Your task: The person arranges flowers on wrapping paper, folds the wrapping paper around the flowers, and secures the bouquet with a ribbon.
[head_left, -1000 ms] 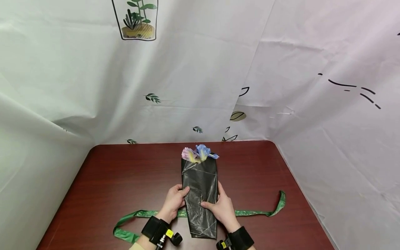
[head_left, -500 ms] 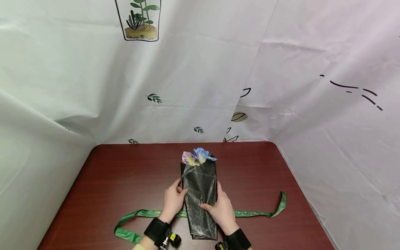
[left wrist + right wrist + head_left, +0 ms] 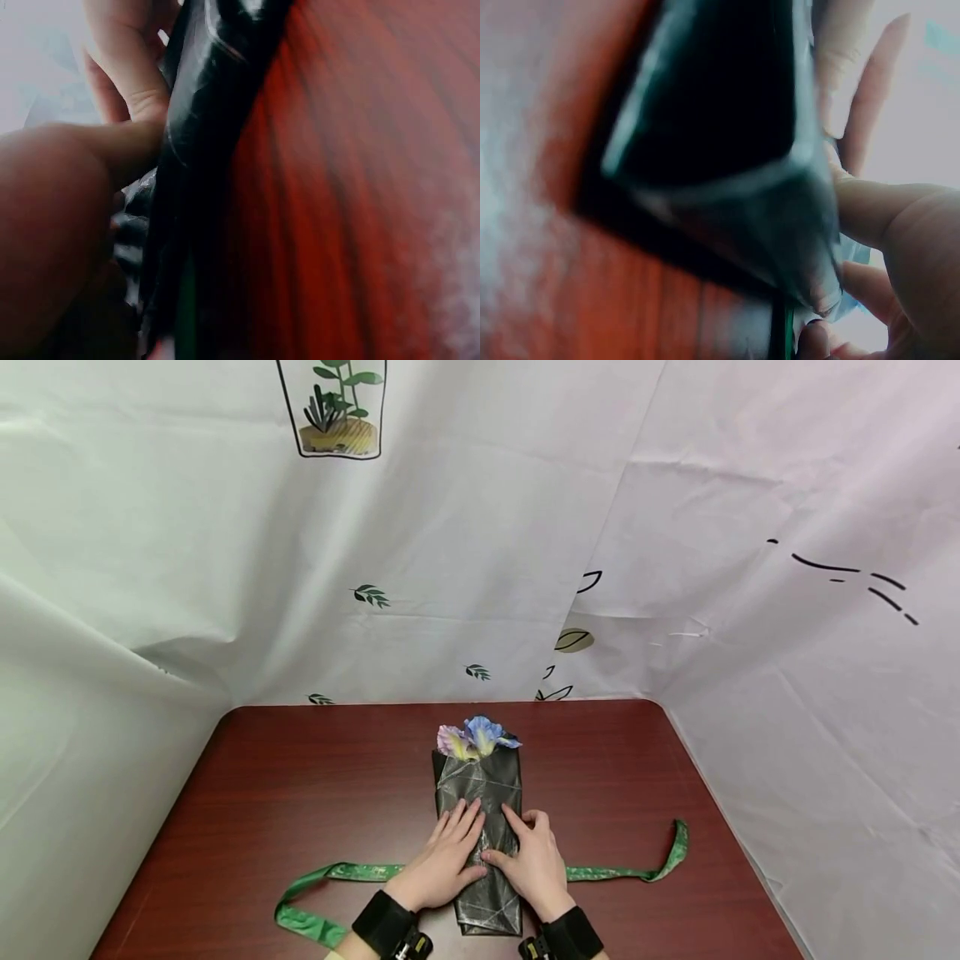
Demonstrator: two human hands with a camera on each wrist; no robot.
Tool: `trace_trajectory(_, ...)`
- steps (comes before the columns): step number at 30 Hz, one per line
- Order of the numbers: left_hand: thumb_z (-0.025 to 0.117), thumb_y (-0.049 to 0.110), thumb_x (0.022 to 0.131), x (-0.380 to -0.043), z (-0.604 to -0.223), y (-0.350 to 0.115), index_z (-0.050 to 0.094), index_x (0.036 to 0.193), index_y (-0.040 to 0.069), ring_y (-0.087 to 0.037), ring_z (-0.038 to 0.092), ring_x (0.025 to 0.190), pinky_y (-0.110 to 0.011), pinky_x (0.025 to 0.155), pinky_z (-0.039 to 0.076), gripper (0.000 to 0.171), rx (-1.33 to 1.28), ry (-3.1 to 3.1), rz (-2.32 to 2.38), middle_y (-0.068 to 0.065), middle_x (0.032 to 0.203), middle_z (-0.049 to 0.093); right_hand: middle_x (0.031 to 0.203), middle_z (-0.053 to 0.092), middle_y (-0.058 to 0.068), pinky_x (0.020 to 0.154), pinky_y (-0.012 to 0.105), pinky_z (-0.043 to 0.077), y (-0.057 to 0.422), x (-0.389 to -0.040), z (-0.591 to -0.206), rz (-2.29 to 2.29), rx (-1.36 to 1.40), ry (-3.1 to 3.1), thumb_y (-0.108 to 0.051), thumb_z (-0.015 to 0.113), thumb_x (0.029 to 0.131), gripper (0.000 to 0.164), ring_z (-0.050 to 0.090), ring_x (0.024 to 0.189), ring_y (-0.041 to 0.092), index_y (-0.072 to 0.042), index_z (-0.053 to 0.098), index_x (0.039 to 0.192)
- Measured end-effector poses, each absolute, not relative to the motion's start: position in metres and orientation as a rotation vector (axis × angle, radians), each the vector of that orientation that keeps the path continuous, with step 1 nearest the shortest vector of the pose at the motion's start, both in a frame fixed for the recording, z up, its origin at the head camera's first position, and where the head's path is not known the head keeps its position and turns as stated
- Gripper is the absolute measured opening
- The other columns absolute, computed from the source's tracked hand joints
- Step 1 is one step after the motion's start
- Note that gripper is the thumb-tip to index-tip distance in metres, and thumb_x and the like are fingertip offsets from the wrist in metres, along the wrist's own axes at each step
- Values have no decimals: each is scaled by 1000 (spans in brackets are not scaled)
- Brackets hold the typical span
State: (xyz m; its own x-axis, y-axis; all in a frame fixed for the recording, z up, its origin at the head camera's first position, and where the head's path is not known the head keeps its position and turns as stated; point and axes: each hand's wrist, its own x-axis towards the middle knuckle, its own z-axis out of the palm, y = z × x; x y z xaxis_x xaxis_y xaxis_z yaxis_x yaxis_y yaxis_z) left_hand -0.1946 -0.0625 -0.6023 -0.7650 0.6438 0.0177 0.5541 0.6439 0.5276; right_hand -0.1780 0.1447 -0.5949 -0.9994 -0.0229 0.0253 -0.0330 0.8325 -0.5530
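Observation:
A bouquet wrapped in black paper (image 3: 480, 781) lies on the table, creased and shiny. A pink flower (image 3: 452, 741) and a blue flower (image 3: 483, 733) stick out of its far end. My left hand (image 3: 442, 860) rests flat on top of the wrapping, fingers straight and pointing away. My right hand (image 3: 531, 860) holds the right edge, thumb and index finger on top and the other fingers bent down along the side. A green ribbon (image 3: 622, 872) runs crosswise beneath the bouquet, which hides its middle. The right wrist view looks into the wrapping's hollow near end (image 3: 712, 97).
The dark red wooden table (image 3: 315, 785) has rounded far corners. White printed cloth (image 3: 465, 527) hangs behind it and along both sides. The ribbon's left part (image 3: 307, 925) bends toward the near edge, and its right end curls up from the tabletop.
My left hand has let go of the left edge and moved onto the top of the wrapping. My right index finger has come onto the top. The bouquet has shifted slightly nearer.

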Motion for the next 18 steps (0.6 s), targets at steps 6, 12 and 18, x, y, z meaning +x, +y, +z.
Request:
trace_trajectory(6, 70, 64, 96, -197, -613, -71, 18, 171, 3, -36, -2, 165, -57, 130, -2, 110, 965, 2563, 884, -14, 180, 6, 138, 47, 18, 74, 48, 55, 148, -179, -594, 845, 42, -3012, -50, 91, 84, 85, 60, 113, 40, -15, 60, 155)
trace_trajectory(12, 72, 79, 84, -201, -630, -75, 14, 173, 7, -31, -3, 165, -47, 129, -10, 128, 1040, 2571, 917, -10, 180, 3, 141, 46, 20, 75, 45, 53, 157, -178, -593, 840, 130, -3031, -49, 88, 87, 85, 60, 115, 42, -13, 57, 157)
trace_trajectory(18, 74, 79, 82, -200, -628, -76, 13, 173, 7, -30, -3, 165, -45, 129, -10, 130, 1025, 2578, 893, -9, 180, 3, 148, 44, 21, 75, 37, 49, 169, -178, -592, 848, 200, -3042, -44, 87, 89, 82, 62, 108, 33, -12, 55, 158)
